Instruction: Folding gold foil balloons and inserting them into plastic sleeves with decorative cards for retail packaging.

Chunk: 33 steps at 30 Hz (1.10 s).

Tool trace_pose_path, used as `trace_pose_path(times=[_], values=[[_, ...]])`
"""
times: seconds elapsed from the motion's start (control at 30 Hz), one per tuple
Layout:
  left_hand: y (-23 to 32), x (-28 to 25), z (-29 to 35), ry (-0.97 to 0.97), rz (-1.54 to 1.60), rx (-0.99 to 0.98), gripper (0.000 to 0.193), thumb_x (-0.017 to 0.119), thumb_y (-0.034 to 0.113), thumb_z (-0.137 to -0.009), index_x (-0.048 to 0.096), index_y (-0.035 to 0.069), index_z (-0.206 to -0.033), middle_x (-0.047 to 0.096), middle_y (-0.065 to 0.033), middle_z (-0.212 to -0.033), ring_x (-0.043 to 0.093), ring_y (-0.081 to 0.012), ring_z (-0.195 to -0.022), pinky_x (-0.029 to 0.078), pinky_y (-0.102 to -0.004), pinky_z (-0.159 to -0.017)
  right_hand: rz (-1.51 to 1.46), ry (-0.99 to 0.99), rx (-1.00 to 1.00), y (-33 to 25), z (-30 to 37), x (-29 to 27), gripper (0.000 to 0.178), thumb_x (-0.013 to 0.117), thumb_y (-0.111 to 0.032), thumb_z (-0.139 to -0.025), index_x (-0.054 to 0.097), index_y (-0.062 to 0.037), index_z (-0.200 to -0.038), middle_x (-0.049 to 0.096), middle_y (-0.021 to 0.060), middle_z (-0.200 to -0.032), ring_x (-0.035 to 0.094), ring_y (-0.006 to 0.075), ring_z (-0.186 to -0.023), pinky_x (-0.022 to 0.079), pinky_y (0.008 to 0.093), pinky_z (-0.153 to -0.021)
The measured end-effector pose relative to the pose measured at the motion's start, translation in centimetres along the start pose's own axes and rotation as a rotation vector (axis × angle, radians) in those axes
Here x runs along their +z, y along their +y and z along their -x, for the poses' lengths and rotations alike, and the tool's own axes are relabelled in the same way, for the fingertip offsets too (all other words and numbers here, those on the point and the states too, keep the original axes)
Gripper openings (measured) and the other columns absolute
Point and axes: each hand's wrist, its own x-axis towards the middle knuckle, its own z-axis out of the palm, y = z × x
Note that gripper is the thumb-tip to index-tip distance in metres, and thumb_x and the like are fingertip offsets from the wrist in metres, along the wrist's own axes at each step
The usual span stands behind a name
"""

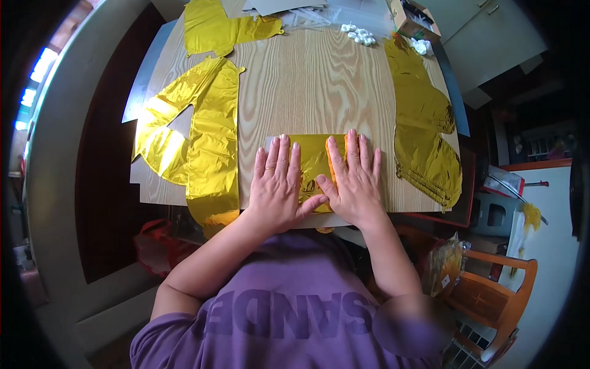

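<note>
Gold foil, in a flat folded piece near the middle of the frame, lies on a wood-grain table close to its near edge. The left hand and the right hand rest palm down over the two sides of it, unclenched and grasping nothing, fingers stretched toward the top of the frame and thumbs turned inward, their tips near each other. A ring sits on a left-hand finger, and orange shows along the right hand's index finger. At the left of the frame a larger shiny foil shape spreads over the table and past its near edge; another foil shape lies above it at the upper left, and a long foil shape runs down the right side. Small white bundles sit at the top, left of an open box in the upper right. Below, the person wears a purple shirt; a wooden chair stands at the lower right.
</note>
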Motion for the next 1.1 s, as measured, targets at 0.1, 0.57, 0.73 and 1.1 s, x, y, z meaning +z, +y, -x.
trace_pose_path(times=[0.1,0.57,0.73,1.1], values=[[-1.4,-1.7,-0.4,-0.087,0.148,-0.049,0.090,0.043,0.062,-0.098,0.030,-0.009,-0.152,0.028,-0.0301,-0.159,0.021,-0.0419,-0.152,0.008,-0.0537,-0.123,-0.016,0.010,-0.011,0.1,-0.1,-0.2,0.076,0.039,-0.059,-0.101,0.026,-0.0126,-0.160,0.015,0.0290,-0.163,0.015,0.0488,-0.151,0.006,0.0667,-0.119],[-0.2,1.2,-2.4,0.039,0.061,0.068,0.093,0.041,0.067,-0.097,0.035,-0.010,-0.149,0.031,-0.0280,-0.159,0.024,-0.0395,-0.151,0.014,-0.0566,-0.121,0.014,0.009,0.039,-0.2,0.0,0.2,0.071,0.048,-0.043,-0.100,0.026,-0.0128,-0.160,0.017,0.0266,-0.164,0.015,0.0456,-0.152,0.006,0.0653,-0.120],[-1.1,1.3,-2.7,0.037,0.046,0.116,0.091,0.040,0.065,-0.098,0.034,-0.009,-0.150,0.031,-0.0277,-0.159,0.024,-0.0394,-0.151,0.013,-0.0560,-0.122,0.016,0.018,0.079,-0.6,-0.1,0.4,0.071,0.046,-0.044,-0.100,0.025,-0.0112,-0.160,0.018,0.0268,-0.164,0.016,0.0451,-0.152,0.007,0.0652,-0.120],[-2.1,0.2,-4.6,-0.048,0.130,0.126,0.096,0.035,0.072,-0.096,0.033,-0.006,-0.152,0.028,-0.0261,-0.161,0.020,-0.0396,-0.152,0.012,-0.0548,-0.123,-0.016,-0.029,0.180,-1.5,-1.7,0.2,0.075,0.046,-0.046,-0.100,0.021,-0.0094,-0.161,0.012,0.0269,-0.165,0.008,0.0448,-0.153,0.003,0.0643,-0.120]])
